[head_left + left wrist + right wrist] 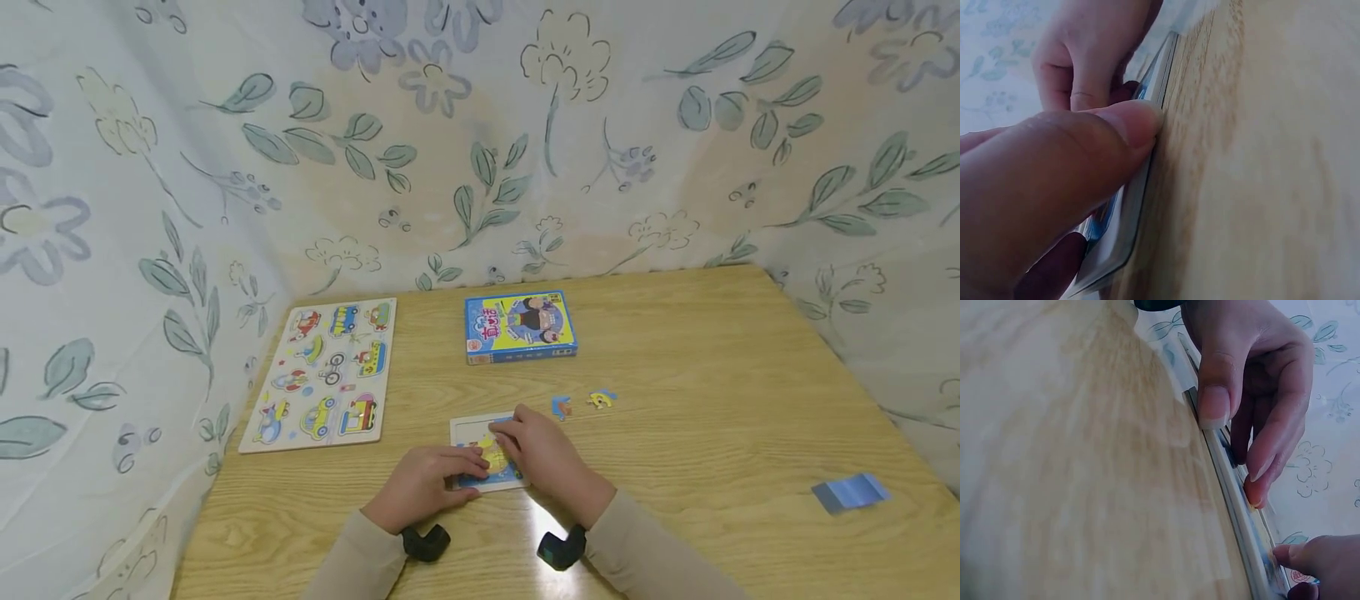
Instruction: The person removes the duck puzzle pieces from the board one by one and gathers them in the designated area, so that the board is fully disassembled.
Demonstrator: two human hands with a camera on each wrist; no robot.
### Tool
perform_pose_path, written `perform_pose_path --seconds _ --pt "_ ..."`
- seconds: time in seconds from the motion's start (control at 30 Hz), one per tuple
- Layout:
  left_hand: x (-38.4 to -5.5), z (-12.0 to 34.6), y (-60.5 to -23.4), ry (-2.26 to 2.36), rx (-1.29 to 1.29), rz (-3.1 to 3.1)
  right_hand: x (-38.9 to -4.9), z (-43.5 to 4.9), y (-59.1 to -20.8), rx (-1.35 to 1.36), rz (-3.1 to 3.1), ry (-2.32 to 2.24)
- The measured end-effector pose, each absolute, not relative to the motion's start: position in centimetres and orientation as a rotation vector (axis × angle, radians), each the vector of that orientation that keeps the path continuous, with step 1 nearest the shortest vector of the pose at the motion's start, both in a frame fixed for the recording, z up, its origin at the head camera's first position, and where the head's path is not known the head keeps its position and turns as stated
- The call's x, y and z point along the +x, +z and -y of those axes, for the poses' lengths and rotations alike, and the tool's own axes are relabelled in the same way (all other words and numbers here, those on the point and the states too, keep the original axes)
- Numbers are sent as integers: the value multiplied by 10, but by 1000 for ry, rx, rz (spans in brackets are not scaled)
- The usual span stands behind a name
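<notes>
A small framed jigsaw puzzle (517, 482) with a blue and yellow picture lies on the table; a pale patch of its tray shows at the upper left. My left hand (435, 479) grips it, thumb against the near edge and fingertips on the picture. In the left wrist view the left thumb (1129, 122) presses on the frame's rim. From the right, my right hand (547, 454) bends its index finger and thumb down onto the puzzle's upper part. I cannot tell whether they pinch a piece. Just beyond lie two loose puzzle pieces, one blue and brown (560, 407), one yellow and blue (602, 399).
A wooden vehicle puzzle board (318, 375) lies at the left. Behind the small puzzle is a blue and yellow box (521, 327). A shiny blue strip (851, 492) lies near the right edge of the wooden table (697, 350). Floral fabric (480, 150) hangs behind.
</notes>
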State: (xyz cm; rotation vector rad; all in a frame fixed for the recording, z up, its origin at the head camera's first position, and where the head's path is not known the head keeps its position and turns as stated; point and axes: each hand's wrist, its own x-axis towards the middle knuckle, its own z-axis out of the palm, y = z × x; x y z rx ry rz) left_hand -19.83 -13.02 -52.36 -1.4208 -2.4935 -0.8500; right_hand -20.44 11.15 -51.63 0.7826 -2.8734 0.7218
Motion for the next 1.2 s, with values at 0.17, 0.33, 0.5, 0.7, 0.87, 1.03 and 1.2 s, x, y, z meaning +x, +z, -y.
perform_pose_path --seconds 0.17,0.33,0.5,0.7,0.87,1.03,1.2 --pt "-198 131 -524 -845 -1422 2500 -203 -109 -516 731 2865 690" --pt "-198 131 -523 -861 -1416 2514 -204 -107 -516 698 2879 668" --pt "-198 130 -523 -891 -1414 2547 -205 -105 -514 627 2923 655" --pt "-197 129 -524 -906 -1398 2569 -206 -109 -516 631 2873 749" --pt "-198 129 -524 -911 -1407 2560 -205 -116 -520 783 2722 800" --pt "-196 130 -524 -913 -1390 2598 -207 -127 -518 871 2502 795" --pt "-196 129 -523 -901 -1383 2601 -219 -179 -506 759 2377 922"
